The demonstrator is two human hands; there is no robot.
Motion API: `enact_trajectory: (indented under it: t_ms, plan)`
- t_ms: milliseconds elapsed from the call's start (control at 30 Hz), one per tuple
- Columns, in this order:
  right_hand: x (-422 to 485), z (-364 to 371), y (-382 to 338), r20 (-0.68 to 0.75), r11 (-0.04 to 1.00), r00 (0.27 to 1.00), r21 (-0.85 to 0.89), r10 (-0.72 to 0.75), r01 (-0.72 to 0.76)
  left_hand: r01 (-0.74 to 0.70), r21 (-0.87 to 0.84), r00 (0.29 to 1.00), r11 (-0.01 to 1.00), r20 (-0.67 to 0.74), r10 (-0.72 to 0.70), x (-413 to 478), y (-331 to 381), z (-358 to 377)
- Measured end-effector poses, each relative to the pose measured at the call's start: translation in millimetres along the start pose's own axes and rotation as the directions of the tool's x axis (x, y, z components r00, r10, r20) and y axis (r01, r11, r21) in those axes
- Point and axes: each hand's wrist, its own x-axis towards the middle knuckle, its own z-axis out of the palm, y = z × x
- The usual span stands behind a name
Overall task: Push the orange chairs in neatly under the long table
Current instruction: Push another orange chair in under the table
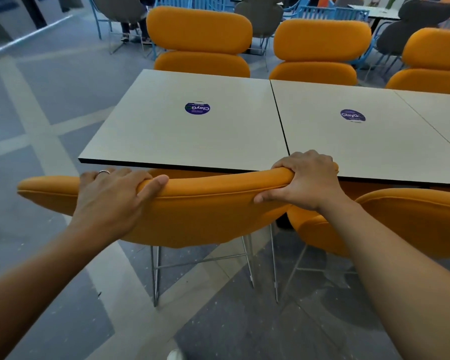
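Grey floor surrounds the long table (218, 131). Our left hand (109, 196) and right hand (307, 180) each have a closed grip on the nearest orange chair (192, 214), its backrest touching the table edge, nearly in. The neighbouring chair (413, 219) seems left.

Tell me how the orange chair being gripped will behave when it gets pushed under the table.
The orange chair probably slides easily: its thin wire legs look light. Pushed from the backrest top, where the left hand and right hand grip, it may tip forward if the feet catch. The padded upholstery likely gives slightly but offers firm, non-slip hold.
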Motion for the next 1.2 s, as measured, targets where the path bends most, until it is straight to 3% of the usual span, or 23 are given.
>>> enact_trajectory:
  t_ms: [167, 267, 567, 1200]
  plan:
    - [1, -1, 4, 0.019, 0.999, 0.999, 0.030, -0.036, 0.036, 0.104, -0.010, 0.969, 0.994, -0.222, -0.104, 5, 9, 13]
    - [0, 2, 2, -0.001, 0.998, 1.000, 0.051, -0.027, 0.027, 0.118, -0.005, 0.952, 0.993, -0.283, -0.114, 7, 9, 17]
    - [4, 10, -12, -0.094, 0.998, 0.995, 0.059, 0.009, -0.004, 0.089, 0.007, 0.940, 0.996, -0.330, -0.082, 21, -10, 22]
    - [26, 41, -124, -0.180, 0.981, 0.965, -0.014, 0.189, -0.195, 0.025, -0.044, 0.926, 0.999, -0.376, -0.040, 68, -117, 14]
